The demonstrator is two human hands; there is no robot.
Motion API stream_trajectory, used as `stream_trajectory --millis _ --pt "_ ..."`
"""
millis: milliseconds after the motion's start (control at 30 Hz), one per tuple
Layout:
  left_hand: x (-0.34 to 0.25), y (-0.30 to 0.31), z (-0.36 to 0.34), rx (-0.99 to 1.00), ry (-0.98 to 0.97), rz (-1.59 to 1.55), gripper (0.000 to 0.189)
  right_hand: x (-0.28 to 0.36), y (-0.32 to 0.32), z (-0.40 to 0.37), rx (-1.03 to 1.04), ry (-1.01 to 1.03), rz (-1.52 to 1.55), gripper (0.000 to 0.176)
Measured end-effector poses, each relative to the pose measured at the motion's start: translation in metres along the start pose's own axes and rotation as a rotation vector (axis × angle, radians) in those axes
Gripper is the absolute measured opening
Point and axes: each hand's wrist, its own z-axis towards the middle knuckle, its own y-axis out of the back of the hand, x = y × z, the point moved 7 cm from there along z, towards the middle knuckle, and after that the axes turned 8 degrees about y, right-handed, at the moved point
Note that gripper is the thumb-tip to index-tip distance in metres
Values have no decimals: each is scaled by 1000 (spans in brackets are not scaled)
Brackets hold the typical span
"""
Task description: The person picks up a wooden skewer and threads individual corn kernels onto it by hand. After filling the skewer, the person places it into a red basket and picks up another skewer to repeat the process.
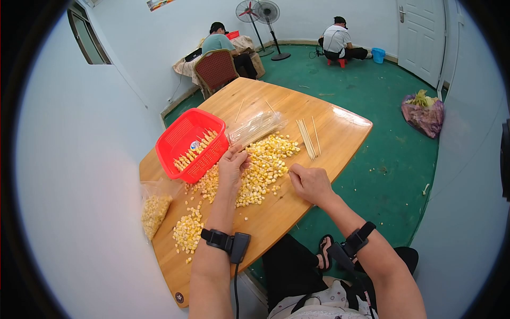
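Note:
A thin bamboo skewer [259, 158] slants across the gap between my hands, above loose yellow corn kernels [265, 170]. My left hand [232, 165] is closed, pinching the skewer's left end; any kernel in those fingertips is hidden. My right hand [312, 185] is closed near the table's front edge, its fingertips in line with the skewer's other end, though the grip itself is hard to see. Just beyond my left hand stands a red plastic basket [204, 169], with several skewers of threaded corn [195, 151] lying in it.
Bare skewers [305, 139] lie on the wooden table [340, 138], beside a clear bag of skewers [257, 126]. A bag of kernels [155, 212] and a smaller kernel pile [188, 231] are at left. Two people [336, 40] sit farther back, near fans [268, 13].

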Motion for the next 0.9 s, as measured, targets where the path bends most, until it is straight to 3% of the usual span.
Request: stream_trajectory --millis 133,333,633,900 --pt "-4 -4 -3 51 22 50 50 0 0 0 11 -12 11 9" --pt "-8 -10 -7 94 31 41 57 0 3 0 -10 -16 22 9" --pt "12 -54 -25 254 57 138 50 -1 2 1 -8 -40 12 11" --pt "7 -51 -24 174 57 141 37 -6 -2 0 -11 -62 9 13"
